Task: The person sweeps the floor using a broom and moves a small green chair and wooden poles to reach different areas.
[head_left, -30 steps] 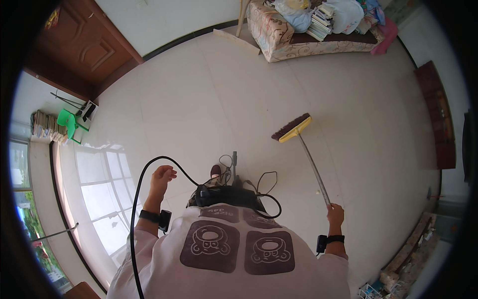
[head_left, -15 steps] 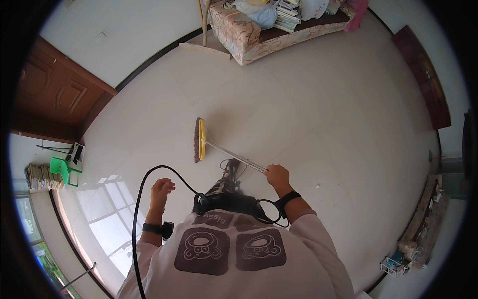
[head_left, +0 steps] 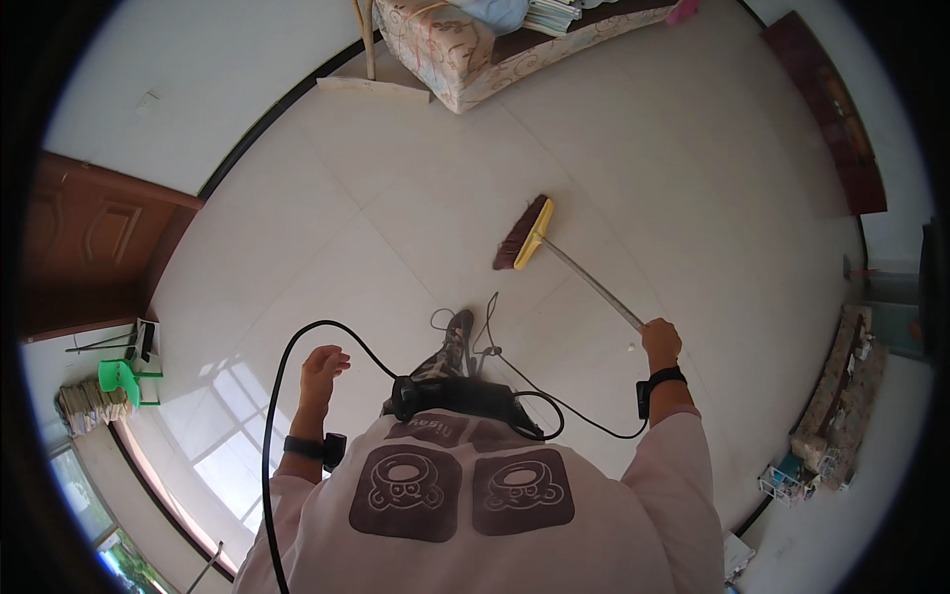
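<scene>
A broom (head_left: 535, 238) with dark brown bristles and a yellow head tilts over the pale tiled floor, ahead and right of my foot. Its thin metal handle runs back to my right hand (head_left: 661, 342), which is closed around the upper end. My left hand (head_left: 325, 374) hangs at my left side, holding nothing, its fingers loosely bent and apart. A small pale bit (head_left: 631, 346) lies on the floor beside my right hand. Black cable loops past my waist and left arm, and a thinner cable runs to my right wrist.
A patterned sofa (head_left: 465, 79) loaded with papers and bags stands far ahead, a wooden-handled dustpan-like board (head_left: 374, 89) beside it. A brown door (head_left: 89, 238) and green chair (head_left: 121, 376) are left. A dark red cabinet (head_left: 826, 109) and patterned furniture (head_left: 841, 396) line the right.
My right hand has swung outward to the right, carrying the broom right and slightly forward. The broom head has turned from upright to slanting. My left hand stays nearly still.
</scene>
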